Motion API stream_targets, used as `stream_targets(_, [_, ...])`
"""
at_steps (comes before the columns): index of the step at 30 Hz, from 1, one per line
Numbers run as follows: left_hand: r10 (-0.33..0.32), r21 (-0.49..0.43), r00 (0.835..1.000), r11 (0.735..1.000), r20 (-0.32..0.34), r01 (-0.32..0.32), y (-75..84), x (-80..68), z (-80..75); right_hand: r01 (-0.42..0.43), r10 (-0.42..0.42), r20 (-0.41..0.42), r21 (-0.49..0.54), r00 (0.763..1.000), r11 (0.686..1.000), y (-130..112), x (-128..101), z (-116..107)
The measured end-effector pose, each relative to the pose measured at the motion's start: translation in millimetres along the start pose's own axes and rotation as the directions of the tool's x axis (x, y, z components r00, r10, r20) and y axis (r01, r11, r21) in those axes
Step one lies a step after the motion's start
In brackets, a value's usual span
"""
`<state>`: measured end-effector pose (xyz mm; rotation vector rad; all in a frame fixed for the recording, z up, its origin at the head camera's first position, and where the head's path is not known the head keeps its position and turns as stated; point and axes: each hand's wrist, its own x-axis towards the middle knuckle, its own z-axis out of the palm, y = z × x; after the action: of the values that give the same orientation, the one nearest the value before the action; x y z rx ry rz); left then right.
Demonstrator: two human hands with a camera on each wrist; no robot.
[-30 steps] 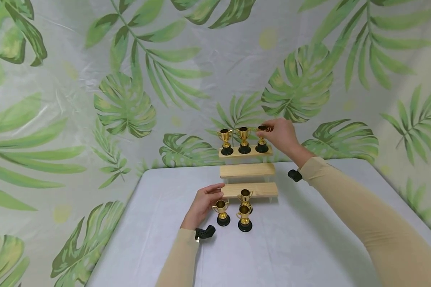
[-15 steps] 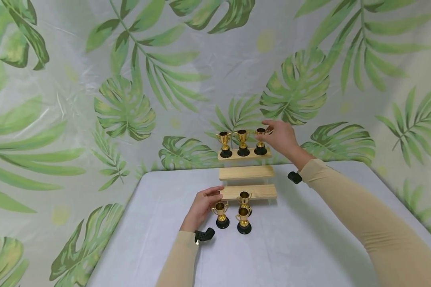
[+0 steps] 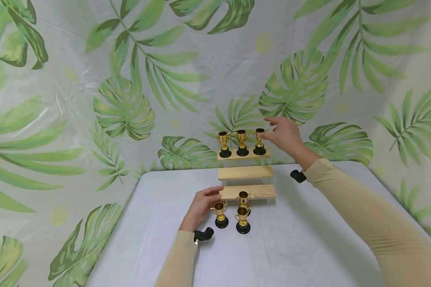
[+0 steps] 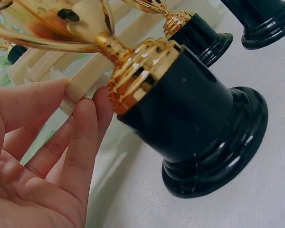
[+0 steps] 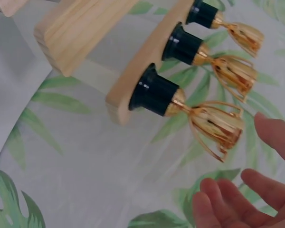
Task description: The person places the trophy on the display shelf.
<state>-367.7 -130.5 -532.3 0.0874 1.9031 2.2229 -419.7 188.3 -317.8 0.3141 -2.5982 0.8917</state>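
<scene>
A three-tier wooden display stand point(image 3: 245, 172) holds three small gold trophy cups on black bases along its top board: a left trophy point(image 3: 223, 138), a middle trophy point(image 3: 242, 137) and a right trophy point(image 3: 260, 137). My right hand point(image 3: 284, 134) is beside the right trophy, thumb and fingers spread; in the right wrist view the fingers point(image 5: 270, 187) are apart from its gold cup point(image 5: 216, 123). My left hand point(image 3: 200, 206) pinches the left end of the lowest board point(image 4: 83, 80) between thumb and fingertips. Close by that hand stands an upright trophy point(image 4: 180, 99).
On the table point(image 3: 291, 247), two more trophies, a rear trophy point(image 3: 243, 196) and a front trophy point(image 3: 242, 217), stand before the lowest board. Behind the stand hangs a leaf-patterned curtain point(image 3: 186, 99). The middle and lowest boards carry nothing.
My right hand's fingers have come off the right trophy's cup and spread, and the hand has drawn slightly right. The trophy stays on the top board. My left hand keeps its place.
</scene>
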Motion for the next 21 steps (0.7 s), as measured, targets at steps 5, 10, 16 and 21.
stream_targets(5, [0.004,0.000,1.000,1.000,0.001,-0.004,1.4,-1.1,0.7,-0.013,0.014,-0.018,0.018,1.000,1.000,-2,-6,-11])
stream_targets(10, [0.009,0.006,1.000,1.000,0.002,-0.009,1.8,-1.4,0.7,-0.044,0.045,-0.011,0.053,0.999,0.998,-2,-14,-20])
stream_targets(16, [0.015,0.012,1.000,1.000,0.003,-0.015,1.5,-1.1,0.6,-0.061,0.062,-0.007,0.101,0.998,0.993,-2,-26,-26])
stream_targets(21, [0.022,0.019,1.000,1.000,0.010,-0.022,0.3,-0.4,0.2,-0.063,0.067,-0.028,0.129,0.997,0.990,-3,-37,-27])
